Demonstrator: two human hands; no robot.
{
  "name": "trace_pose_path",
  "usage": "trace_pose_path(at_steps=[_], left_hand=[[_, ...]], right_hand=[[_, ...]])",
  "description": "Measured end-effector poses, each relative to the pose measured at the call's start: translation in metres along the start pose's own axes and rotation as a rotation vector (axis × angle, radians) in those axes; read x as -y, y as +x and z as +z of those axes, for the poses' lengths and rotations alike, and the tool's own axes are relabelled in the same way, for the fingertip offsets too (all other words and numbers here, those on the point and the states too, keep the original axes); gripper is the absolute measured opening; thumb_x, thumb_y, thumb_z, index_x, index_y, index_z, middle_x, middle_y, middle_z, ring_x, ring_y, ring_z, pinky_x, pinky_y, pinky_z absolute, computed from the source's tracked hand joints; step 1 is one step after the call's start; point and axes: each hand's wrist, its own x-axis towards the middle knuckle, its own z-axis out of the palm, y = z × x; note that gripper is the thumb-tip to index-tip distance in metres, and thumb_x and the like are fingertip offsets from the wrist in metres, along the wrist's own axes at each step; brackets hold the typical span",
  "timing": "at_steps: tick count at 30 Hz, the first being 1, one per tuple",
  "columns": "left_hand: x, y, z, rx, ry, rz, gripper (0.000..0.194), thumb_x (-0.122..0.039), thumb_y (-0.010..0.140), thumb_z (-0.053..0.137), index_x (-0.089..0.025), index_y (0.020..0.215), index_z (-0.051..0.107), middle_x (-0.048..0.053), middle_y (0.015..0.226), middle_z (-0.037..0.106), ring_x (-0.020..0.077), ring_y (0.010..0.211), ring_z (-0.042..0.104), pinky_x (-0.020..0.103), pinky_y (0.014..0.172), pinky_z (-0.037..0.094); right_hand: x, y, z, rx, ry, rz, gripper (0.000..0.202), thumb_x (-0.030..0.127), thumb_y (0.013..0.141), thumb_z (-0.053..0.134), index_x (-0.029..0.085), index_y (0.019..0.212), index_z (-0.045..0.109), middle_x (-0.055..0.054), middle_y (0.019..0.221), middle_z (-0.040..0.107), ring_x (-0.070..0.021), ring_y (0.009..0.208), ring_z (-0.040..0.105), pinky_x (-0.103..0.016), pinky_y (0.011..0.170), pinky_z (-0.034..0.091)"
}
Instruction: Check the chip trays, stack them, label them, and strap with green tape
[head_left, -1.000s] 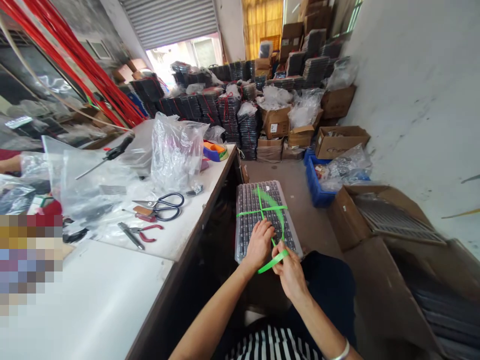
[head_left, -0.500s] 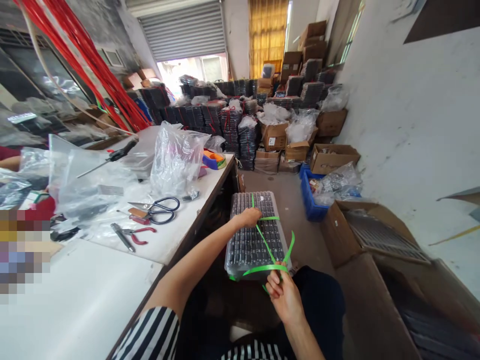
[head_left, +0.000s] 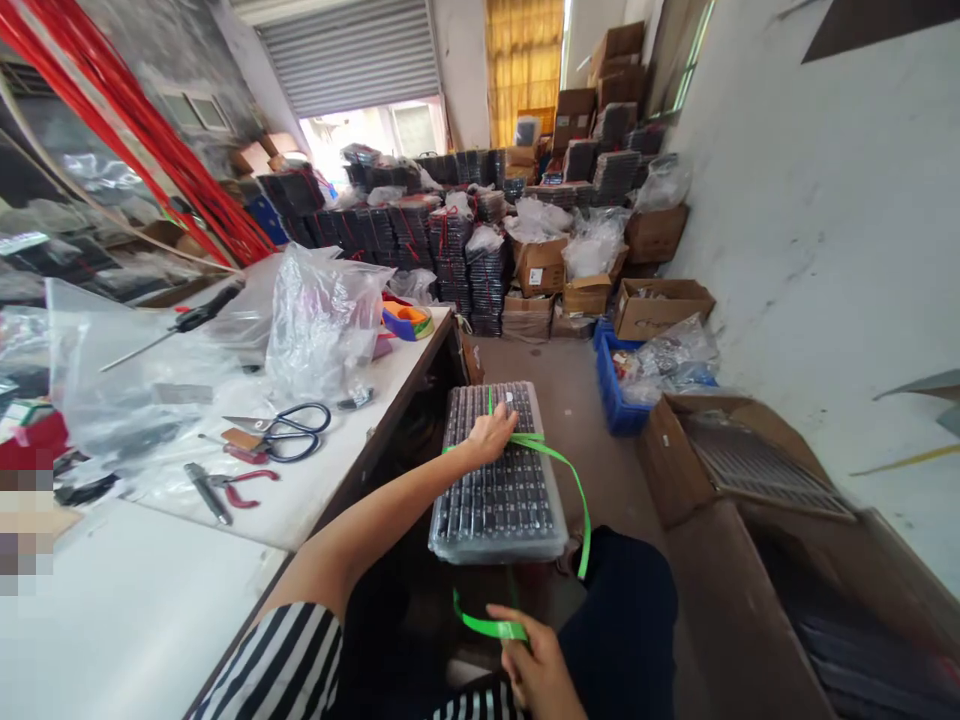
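A stack of clear plastic trays with dark parts lies between the workbench and my knees. Green strap crosses its top and hangs in a loop off the right side. On the upper part of the stack rests my left hand, fingers pressed over the strap where it crosses. Nearer my lap, below the front edge of the stack, my right hand grips a green strap end between thumb and fingers; its tip curls to the left.
On the white workbench at left are scissors, red-handled pliers, a screwdriver and plastic bags. A blue crate and open cartons stand at right. Bundled stacks fill the back.
My right hand has moved down toward my lap with a strap end, away from the stack. My left hand is flatter on the stack. The strap's other length now hangs at the right.
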Motion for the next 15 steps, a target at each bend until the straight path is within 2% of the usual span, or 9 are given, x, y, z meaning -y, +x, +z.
trace_pose_path(at_steps=[2, 4, 5, 8, 11, 15], left_hand=[[-0.004, 0.003, 0.002, -0.005, -0.035, -0.031, 0.038, -0.033, 0.087, 0.056, -0.014, 0.12, 0.052, 0.012, 0.122, 0.053, 0.023, 0.105, 0.056, 0.044, 0.087, 0.049], [-0.004, 0.006, 0.0, 0.025, -0.086, -0.045, 0.036, -0.033, 0.087, 0.056, -0.014, 0.117, 0.053, 0.011, 0.119, 0.055, 0.0221, 0.102, 0.057, 0.043, 0.085, 0.049], [-0.002, 0.007, -0.002, 0.045, -0.115, -0.047, 0.034, -0.033, 0.087, 0.056, -0.014, 0.116, 0.054, 0.01, 0.117, 0.056, 0.0213, 0.101, 0.058, 0.042, 0.084, 0.05], [0.009, 0.007, -0.011, 0.089, -0.211, -0.058, 0.029, -0.033, 0.089, 0.053, -0.018, 0.113, 0.056, 0.008, 0.116, 0.057, 0.019, 0.098, 0.058, 0.039, 0.083, 0.051], [0.019, 0.004, -0.015, 0.072, -0.308, -0.114, 0.029, -0.034, 0.089, 0.053, -0.017, 0.112, 0.057, 0.008, 0.115, 0.058, 0.0196, 0.097, 0.059, 0.039, 0.083, 0.051], [0.017, -0.002, -0.016, 0.025, -0.438, -0.19, 0.034, -0.035, 0.088, 0.054, -0.015, 0.115, 0.054, 0.008, 0.114, 0.057, 0.0211, 0.098, 0.059, 0.041, 0.082, 0.051]], right_hand=[[-0.003, -0.003, 0.002, -0.01, -0.187, -0.102, 0.047, 0.051, 0.073, 0.06, 0.019, 0.106, 0.07, -0.007, 0.077, 0.065, -0.0218, 0.069, 0.059, -0.035, 0.067, 0.048], [0.003, -0.006, 0.003, 0.03, -0.359, -0.182, 0.039, 0.044, 0.078, 0.055, 0.023, 0.107, 0.07, -0.009, 0.106, 0.066, -0.027, 0.098, 0.058, -0.039, 0.09, 0.042], [0.008, -0.007, 0.004, 0.08, -0.424, -0.199, 0.038, 0.039, 0.08, 0.053, 0.024, 0.11, 0.069, -0.008, 0.113, 0.064, -0.0275, 0.107, 0.055, -0.04, 0.096, 0.038], [0.021, -0.01, 0.009, 0.228, -0.517, -0.188, 0.036, 0.03, 0.082, 0.049, 0.023, 0.112, 0.068, -0.007, 0.112, 0.066, -0.0262, 0.107, 0.056, -0.036, 0.095, 0.039], [0.023, -0.013, 0.015, 0.271, -0.573, -0.198, 0.035, 0.033, 0.084, 0.05, 0.022, 0.112, 0.068, -0.007, 0.108, 0.067, -0.026, 0.102, 0.058, -0.034, 0.09, 0.041], [0.015, -0.019, 0.017, 0.314, -0.658, -0.274, 0.035, 0.032, 0.085, 0.052, 0.025, 0.116, 0.065, -0.005, 0.114, 0.064, -0.0246, 0.109, 0.055, -0.032, 0.095, 0.038]])
